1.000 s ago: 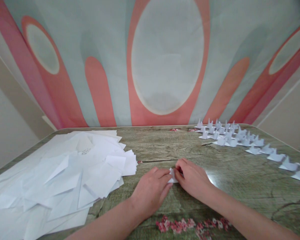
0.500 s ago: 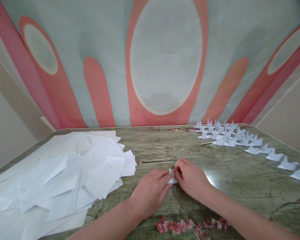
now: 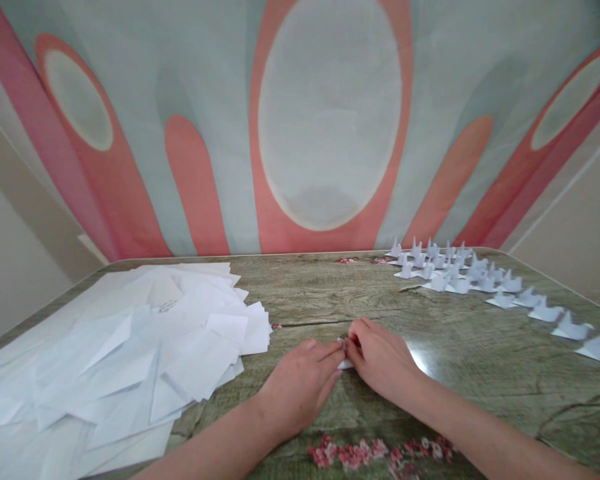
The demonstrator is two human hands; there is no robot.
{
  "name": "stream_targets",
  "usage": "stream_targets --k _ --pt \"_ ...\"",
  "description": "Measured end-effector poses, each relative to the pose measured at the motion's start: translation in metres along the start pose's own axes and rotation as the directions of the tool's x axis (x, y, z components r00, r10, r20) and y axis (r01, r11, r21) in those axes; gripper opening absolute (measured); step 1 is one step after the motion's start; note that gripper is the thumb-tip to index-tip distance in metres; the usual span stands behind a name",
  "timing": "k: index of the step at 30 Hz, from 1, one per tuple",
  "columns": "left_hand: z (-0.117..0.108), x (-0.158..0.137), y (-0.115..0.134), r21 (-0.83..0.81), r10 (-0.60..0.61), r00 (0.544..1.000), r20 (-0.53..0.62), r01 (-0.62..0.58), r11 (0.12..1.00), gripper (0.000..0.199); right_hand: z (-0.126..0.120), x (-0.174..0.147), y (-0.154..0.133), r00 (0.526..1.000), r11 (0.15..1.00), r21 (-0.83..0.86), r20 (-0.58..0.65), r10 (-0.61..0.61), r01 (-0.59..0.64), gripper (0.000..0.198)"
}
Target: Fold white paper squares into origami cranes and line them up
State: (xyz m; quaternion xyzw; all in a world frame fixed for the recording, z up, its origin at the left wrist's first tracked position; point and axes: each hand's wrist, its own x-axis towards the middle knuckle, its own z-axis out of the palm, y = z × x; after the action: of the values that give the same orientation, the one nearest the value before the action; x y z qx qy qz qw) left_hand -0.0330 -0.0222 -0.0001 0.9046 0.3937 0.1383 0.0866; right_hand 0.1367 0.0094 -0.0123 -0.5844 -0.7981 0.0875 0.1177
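A small folded piece of white paper [image 3: 345, 364] lies on the table between my hands, mostly covered by my fingers. My left hand [image 3: 300, 380] pinches its left side with the fingertips. From the right, my right hand [image 3: 380, 353] grips the same paper with thumb and curled fingers. The two hands' fingertips nearly meet at its top edge. How the paper is folded there is hidden.
A wide heap of loose white paper sheets [image 3: 195, 353] covers the table's left side. Several folded white paper birds [image 3: 500, 300] stand in rows at the right. The wood-patterned table [image 3: 300, 287] meets a painted backdrop [image 3: 330, 133] behind.
My fingertips have closed further over the folded paper, so less of it shows. Both hands stay in nearly the same place.
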Motion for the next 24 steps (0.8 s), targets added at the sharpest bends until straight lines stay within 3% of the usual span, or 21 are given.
stream_targets --k 6,10,17,21,24 --pt "-0.003 0.002 0.001 0.121 0.019 0.999 0.029 -0.022 0.992 0.031 -0.004 0.003 0.005 1.0 0.986 0.165 0.001 0.024 -0.024 0.01" --pt "-0.007 0.003 0.003 0.209 0.026 0.999 0.032 -0.032 0.977 0.035 -0.014 0.01 0.023 0.999 0.948 0.316 -0.021 -0.032 0.037 0.015" --pt "-0.01 0.008 0.004 0.282 0.013 0.999 0.039 -0.023 0.959 0.043 -0.036 0.004 0.034 0.966 0.935 0.244 -0.074 -0.248 0.259 0.035" --pt "-0.014 0.016 0.0 0.256 0.028 0.999 0.042 -0.038 0.966 0.044 -0.033 -0.009 0.023 0.927 0.915 0.159 -0.009 -0.374 0.371 0.04" --pt "-0.017 0.02 -0.006 0.187 0.047 0.998 0.052 -0.056 0.981 0.047 -0.025 -0.016 0.021 0.919 0.911 0.135 0.0 -0.393 0.39 0.037"
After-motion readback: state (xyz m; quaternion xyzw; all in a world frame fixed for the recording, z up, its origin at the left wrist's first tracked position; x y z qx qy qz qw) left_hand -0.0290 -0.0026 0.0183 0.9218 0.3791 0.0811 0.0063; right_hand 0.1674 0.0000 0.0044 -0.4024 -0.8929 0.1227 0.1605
